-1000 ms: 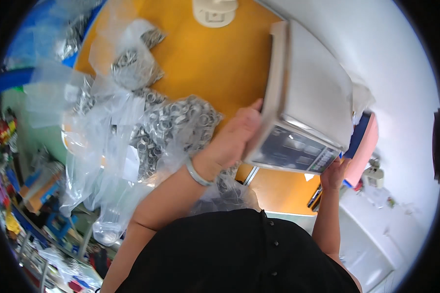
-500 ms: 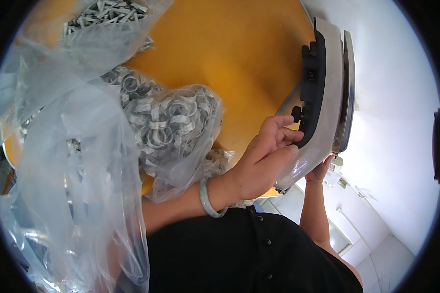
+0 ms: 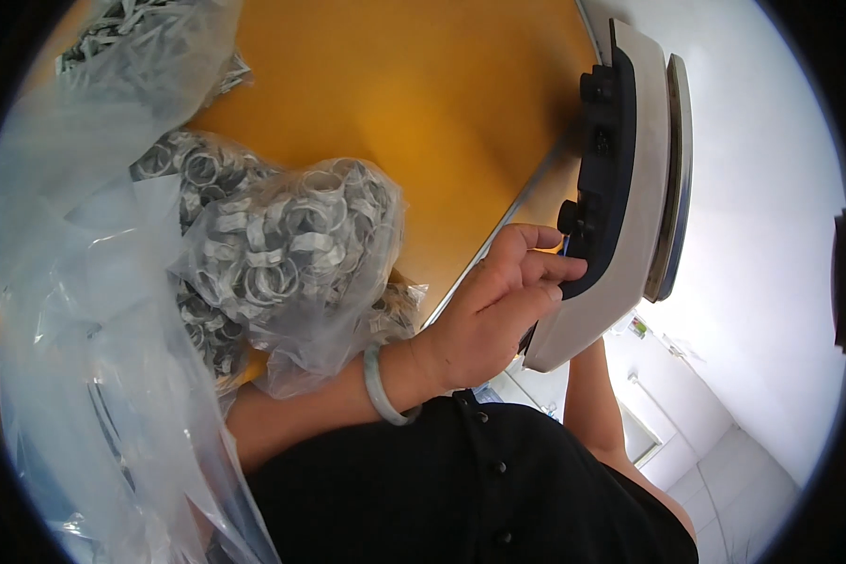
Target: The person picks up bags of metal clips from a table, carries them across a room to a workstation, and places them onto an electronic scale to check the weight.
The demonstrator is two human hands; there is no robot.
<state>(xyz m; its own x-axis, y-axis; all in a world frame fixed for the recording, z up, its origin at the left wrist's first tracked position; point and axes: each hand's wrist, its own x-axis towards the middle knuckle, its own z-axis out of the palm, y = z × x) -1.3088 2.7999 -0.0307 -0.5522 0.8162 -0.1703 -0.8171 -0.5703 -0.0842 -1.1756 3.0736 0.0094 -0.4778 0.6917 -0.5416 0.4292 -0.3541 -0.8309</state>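
Note:
A weighing scale [image 3: 597, 310] with a pale body is tipped up at the right. Its dark underside with black round feet faces left, and its flat metal pan [image 3: 672, 179] faces right. My left hand [image 3: 498, 301], wearing a pale bangle [image 3: 379, 385], is at the underside's near edge. Its fingers are bent, with the fingertips against the dark base and the thumb by the rim. My right forearm [image 3: 594, 404] goes up behind the scale, which hides that hand and its fingers.
Clear plastic bags of grey ring-shaped parts [image 3: 301, 235] lie left of my left hand on the orange table [image 3: 376, 103]. A further bag of thin grey pieces [image 3: 141, 42] sits at the far left. Loose clear plastic sheeting [image 3: 103, 376] covers the left side. A white wall [image 3: 752, 197] stands at right.
The scale has turned slightly, and my right hand, partly seen at its near end before, is now hidden behind it. The bags have shifted left in the view. My left hand stays at the underside.

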